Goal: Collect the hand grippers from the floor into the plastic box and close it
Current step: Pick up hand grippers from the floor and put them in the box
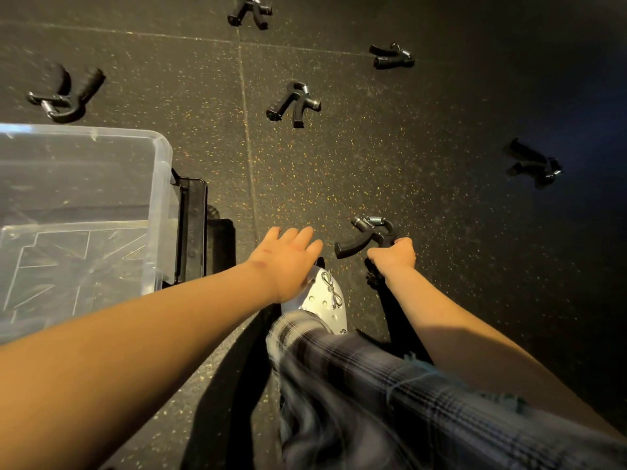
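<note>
Fingers of your right hand (393, 257) clutch a black steel-sprung hand gripper (353, 247); left hand (288, 262) splayed; other grippers (293, 103) scattered beyond the clear plastic box (163, 184).

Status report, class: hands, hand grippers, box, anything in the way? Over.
Right hand grips one hand gripper at the floor. Left hand open, empty. Plastic box open; five other grippers lie loose. Left arm and shoe between hand and box.

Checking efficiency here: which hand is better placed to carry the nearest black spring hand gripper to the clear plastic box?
Right, probably: the right hand grips the black hand gripper by one handle; the left hand is open and empty, though nearer the clear plastic box.
</note>
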